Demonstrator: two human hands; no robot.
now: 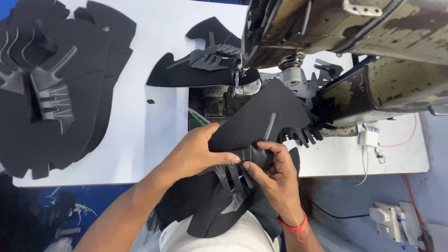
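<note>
Two hands pinch the upper (252, 128): left hand (198, 151) and right hand (273, 170) hold overlay flat, needle (238, 77) at 12 o'clock.

Sewing machine (345, 42) cropped at top

White table (154, 140) with cut pieces and a sewing machine

A black stack (56, 88) lies left, one black piece (196, 65) mid-top, the sewing machine (354, 51) right, a white plug (371, 138) near it.
</note>
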